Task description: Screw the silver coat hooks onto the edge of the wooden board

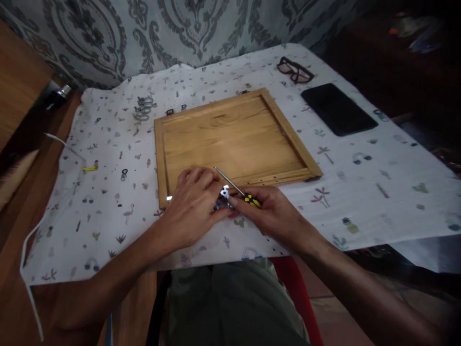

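A framed wooden cabinet door (223, 139) lies flat on the table. At its near edge, my left hand (196, 199) is closed, fingers curled over the frame and thumb against a small shiny metal fitting (225, 192) that looks like a hinge. Part of the fitting is hidden by my fingers. My right hand (272, 209) grips a small screwdriver (252, 201) by its black and yellow handle, its shaft pointing up and left over the door. The right thumb also presses against the fitting. Another bright metal bit (169, 198) shows at the door's near left corner.
Several grey metal pieces (143, 108) lie left of the door's far corner. Glasses (295, 70) and a black tablet or phone (338, 109) rest at the right. A white cord (27, 240) hangs over the left edge of the patterned tablecloth (382, 202).
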The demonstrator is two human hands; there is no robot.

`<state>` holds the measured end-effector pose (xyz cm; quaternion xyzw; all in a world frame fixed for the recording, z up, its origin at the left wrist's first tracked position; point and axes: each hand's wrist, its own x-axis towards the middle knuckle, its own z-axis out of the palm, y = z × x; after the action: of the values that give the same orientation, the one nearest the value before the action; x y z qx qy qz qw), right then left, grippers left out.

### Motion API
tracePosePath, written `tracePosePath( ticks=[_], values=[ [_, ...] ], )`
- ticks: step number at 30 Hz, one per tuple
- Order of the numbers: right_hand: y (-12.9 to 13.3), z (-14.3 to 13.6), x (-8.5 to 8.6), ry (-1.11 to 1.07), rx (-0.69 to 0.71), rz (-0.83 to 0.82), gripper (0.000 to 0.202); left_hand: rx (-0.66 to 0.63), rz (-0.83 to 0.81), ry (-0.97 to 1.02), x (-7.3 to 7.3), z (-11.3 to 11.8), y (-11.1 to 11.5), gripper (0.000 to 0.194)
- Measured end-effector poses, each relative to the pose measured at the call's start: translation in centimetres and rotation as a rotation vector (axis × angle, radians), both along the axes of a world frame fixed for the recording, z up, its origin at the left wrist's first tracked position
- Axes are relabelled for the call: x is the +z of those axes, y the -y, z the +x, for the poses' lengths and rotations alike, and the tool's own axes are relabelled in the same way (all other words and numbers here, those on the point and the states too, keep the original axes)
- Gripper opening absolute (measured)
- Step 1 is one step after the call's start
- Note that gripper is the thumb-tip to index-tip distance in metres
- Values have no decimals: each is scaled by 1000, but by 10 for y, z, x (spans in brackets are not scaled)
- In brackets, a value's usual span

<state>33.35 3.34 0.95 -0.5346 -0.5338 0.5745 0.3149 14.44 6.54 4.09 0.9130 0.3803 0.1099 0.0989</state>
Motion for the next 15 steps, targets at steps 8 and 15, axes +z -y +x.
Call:
tracePosePath(
  ticks=[8, 15],
  values=[
    [-5, 14, 6, 182, -97, 284, 33, 8, -7, 5, -2, 0, 1, 28],
    [-20, 10, 7, 283, -84, 417, 19, 24, -90, -4, 1, 2, 0, 29]
  ],
)
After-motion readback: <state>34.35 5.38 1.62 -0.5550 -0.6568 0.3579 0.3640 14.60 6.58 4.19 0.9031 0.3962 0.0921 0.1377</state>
